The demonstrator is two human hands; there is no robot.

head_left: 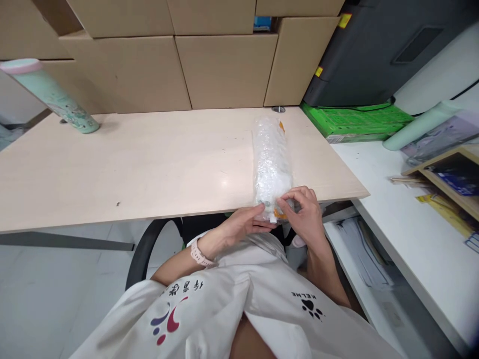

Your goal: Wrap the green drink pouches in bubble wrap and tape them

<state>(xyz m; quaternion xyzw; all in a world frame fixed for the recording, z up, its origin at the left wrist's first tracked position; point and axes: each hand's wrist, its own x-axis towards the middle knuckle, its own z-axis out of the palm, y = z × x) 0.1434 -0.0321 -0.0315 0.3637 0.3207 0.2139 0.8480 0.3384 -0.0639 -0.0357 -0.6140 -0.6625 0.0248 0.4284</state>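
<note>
A long bubble-wrapped package (272, 159) lies on the wooden table (168, 164), its near end sticking out over the front edge. Orange tape shows at its far right corner and at the near end. My left hand (247, 220) grips the near end, thumb on top and fingers underneath. On the right side of that same end, my right hand (305, 212) pinches with thumb and index finger at the wrap or tape; the exact bit between the fingertips is too small to make out. What the wrap encloses is hidden.
Cardboard boxes (224, 70) are stacked along the table's back. A mint tumbler (62, 99) with a pink lid stands at the far left. To the right are a green box (359, 122) under a dark machine (374, 50), and a white desk (396, 199) with a wooden organizer (449, 169).
</note>
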